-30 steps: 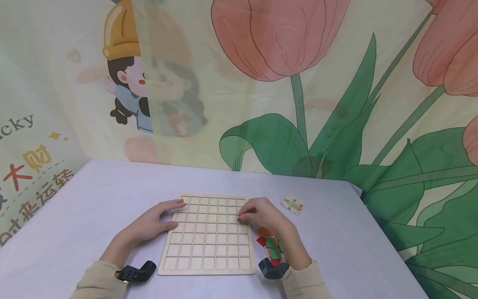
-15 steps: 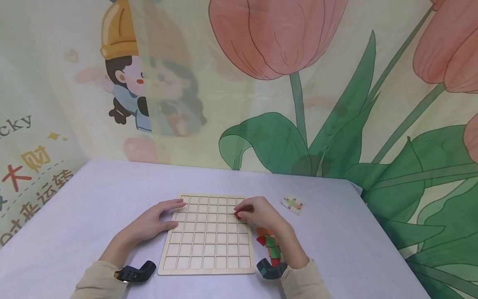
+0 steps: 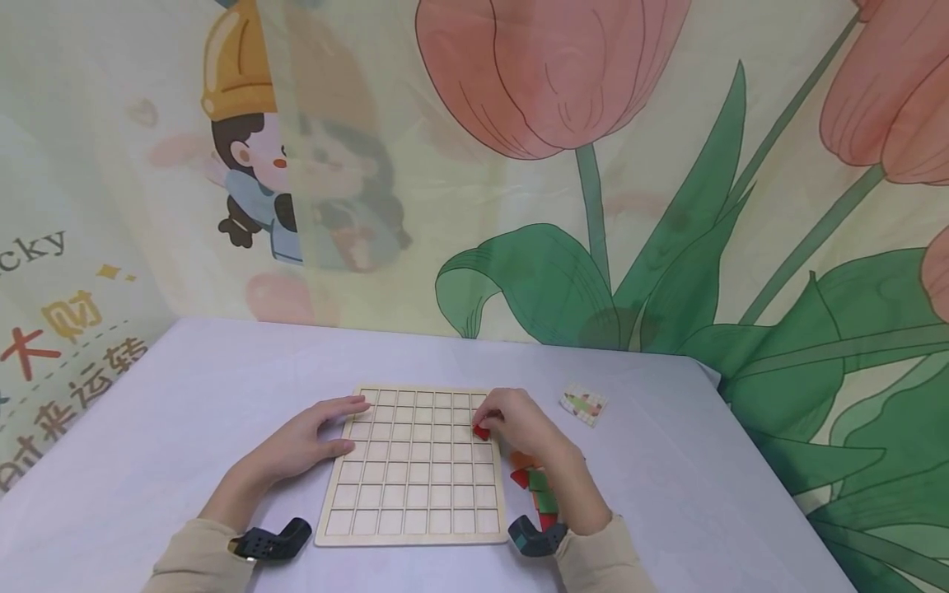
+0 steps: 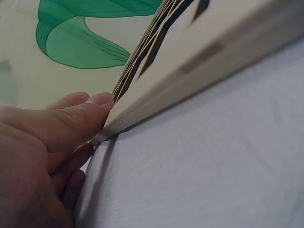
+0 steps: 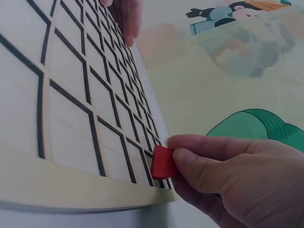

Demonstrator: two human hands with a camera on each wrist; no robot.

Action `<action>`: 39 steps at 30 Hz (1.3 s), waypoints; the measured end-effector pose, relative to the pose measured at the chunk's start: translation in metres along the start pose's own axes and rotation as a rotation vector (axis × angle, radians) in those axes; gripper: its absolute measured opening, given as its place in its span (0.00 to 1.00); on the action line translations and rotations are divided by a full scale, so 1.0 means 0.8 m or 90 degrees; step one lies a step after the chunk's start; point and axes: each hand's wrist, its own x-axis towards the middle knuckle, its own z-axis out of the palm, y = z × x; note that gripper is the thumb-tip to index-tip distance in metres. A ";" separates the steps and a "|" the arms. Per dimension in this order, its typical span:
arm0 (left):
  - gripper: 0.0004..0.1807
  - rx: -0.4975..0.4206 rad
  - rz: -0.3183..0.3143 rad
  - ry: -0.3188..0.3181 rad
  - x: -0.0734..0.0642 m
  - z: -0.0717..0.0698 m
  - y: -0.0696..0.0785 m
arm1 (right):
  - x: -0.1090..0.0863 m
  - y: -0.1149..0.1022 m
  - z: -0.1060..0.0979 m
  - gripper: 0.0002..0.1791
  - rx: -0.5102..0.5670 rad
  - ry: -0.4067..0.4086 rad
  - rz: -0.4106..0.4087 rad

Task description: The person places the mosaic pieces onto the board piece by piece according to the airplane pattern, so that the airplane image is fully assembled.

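Observation:
A wooden grid board (image 3: 415,540) with square recesses lies on the table before me. At its left edge rests my left hand (image 3: 311,432), thumb and fingers spread and fairly straight; the left wrist view shows the thumb (image 4: 71,121) against the rim. Over the board's right side, my right hand (image 3: 515,422) pinches a small red tile (image 5: 164,162) between thumb and forefinger. The tile stands tilted close over the cells near the right rim. My right forearm partly covers a little pile of red, green and orange tiles (image 3: 544,501) beside the board.
A small card with a printed coloured pattern (image 3: 583,404) lies beyond the right hand. The white-covered table (image 3: 222,371) ends at a printed cloth backdrop (image 3: 356,206). A dark wrist device (image 3: 273,539) sits on each forearm.
The red tile, mostly hidden by the fingers a second ago, now shows more. My right hand shifted slightly left, then back right over the board. The left hand stays in place.

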 end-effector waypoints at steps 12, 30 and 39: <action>0.32 -0.011 -0.014 -0.008 -0.008 -0.001 0.000 | -0.007 -0.007 0.007 0.13 -0.019 -0.041 0.011; 0.30 0.007 0.029 -0.002 0.004 0.004 0.003 | -0.006 -0.008 -0.006 0.16 -0.074 -0.049 -0.005; 0.30 0.011 0.024 -0.004 -0.002 -0.003 0.003 | -0.016 -0.013 0.008 0.16 -0.128 -0.008 -0.025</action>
